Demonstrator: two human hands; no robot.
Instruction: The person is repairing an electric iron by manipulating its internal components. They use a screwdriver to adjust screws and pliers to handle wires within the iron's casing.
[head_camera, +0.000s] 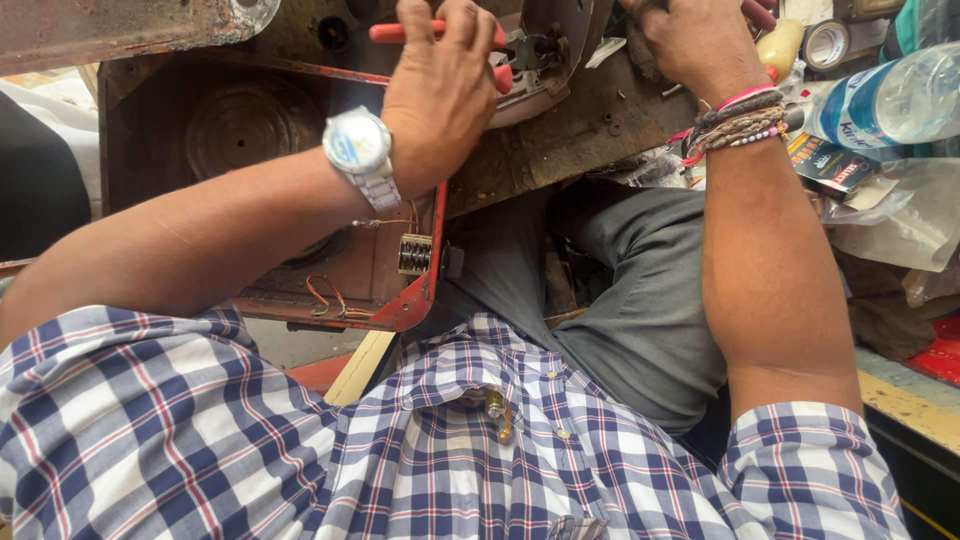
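Note:
My left hand (440, 95), with a silver watch on its wrist, grips the red handles of a pair of pliers (500, 72) over a rusty red metal casing (415, 300). The plier jaws reach toward a small metal part (535, 50) at the top middle. My right hand (695, 40), with several bracelets on its wrist, presses on the dirty brown board (570, 140) at the top right; what its fingers hold is cut off by the frame edge. A small terminal block (414, 253) with thin wires sits inside the casing below my left wrist.
A plastic water bottle (885, 100), a roll of tape (827, 44) and crumpled clear bags (900, 215) lie at the right. A round rusty disc (245, 125) sits in the casing's left half. My grey trousers and checked shirt fill the lower frame.

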